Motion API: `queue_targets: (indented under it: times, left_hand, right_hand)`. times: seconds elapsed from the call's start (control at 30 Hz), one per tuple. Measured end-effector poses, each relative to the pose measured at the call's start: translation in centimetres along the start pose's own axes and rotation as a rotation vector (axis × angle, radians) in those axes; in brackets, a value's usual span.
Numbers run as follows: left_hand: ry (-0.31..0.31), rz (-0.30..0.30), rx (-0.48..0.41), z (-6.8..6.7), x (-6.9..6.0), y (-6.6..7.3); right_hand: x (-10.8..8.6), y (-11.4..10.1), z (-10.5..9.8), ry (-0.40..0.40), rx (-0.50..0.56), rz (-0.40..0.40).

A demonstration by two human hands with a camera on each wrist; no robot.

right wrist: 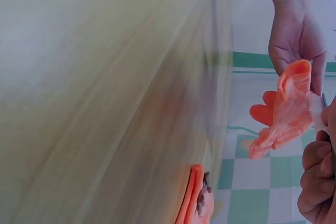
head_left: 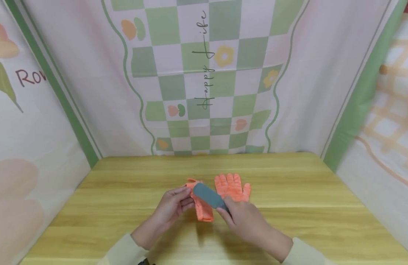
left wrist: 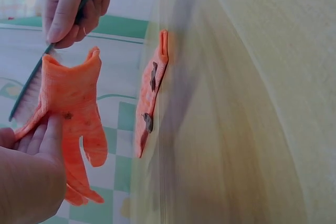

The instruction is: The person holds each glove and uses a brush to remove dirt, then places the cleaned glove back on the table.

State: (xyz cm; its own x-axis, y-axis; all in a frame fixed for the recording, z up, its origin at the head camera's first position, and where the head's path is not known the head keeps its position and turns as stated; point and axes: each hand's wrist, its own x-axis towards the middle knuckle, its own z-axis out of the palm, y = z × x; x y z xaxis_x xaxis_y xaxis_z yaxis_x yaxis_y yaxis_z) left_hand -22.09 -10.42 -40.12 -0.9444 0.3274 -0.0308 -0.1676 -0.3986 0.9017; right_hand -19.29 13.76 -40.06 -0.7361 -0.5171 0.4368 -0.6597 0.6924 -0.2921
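Note:
My left hand (head_left: 176, 204) grips an orange glove (head_left: 203, 209) by its side and keeps it raised above the table. In the left wrist view the cuff of this glove (left wrist: 71, 85) points up, its fingers hang down, and a small dark spot marks it. A brush with a grey-green back (head_left: 208, 195) and pale bristles is gripped by the handle in my right hand (head_left: 247, 221). Its bristles lie against the far side of the raised glove. A second orange glove (head_left: 231, 187) lies on the table, with dark clumps (left wrist: 148, 123) on it in the left wrist view.
The wooden table (head_left: 290, 184) ends at a back edge by a hanging cloth (head_left: 220, 84) printed with green checks and flowers. Patterned cloths also hang on the left and right sides.

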Motion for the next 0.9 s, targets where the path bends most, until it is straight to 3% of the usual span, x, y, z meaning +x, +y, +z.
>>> queue_targets:
  times: [0.23, 0.47, 0.7, 0.9]
  left_hand:
    - [0.045, -0.005, -0.019, 0.0, 0.2, -0.1]
    - [0.058, 0.015, -0.044, 0.0, 0.2, 0.1]
    - [0.073, 0.044, -0.049, -0.3, 0.0, 1.3]
    - [0.061, 0.029, -0.022, -0.7, 0.1, 0.9]
  right_hand:
    - [-0.4, 0.7, -0.2, -0.05, -0.028, 0.027]
    - [-0.9, 1.8, -0.3, -0.03, -0.071, -0.007]
    - [-2.1, 3.1, 0.2, -0.073, -0.114, 0.086]
    - [-1.4, 3.1, -0.3, -0.03, -0.087, 0.113]
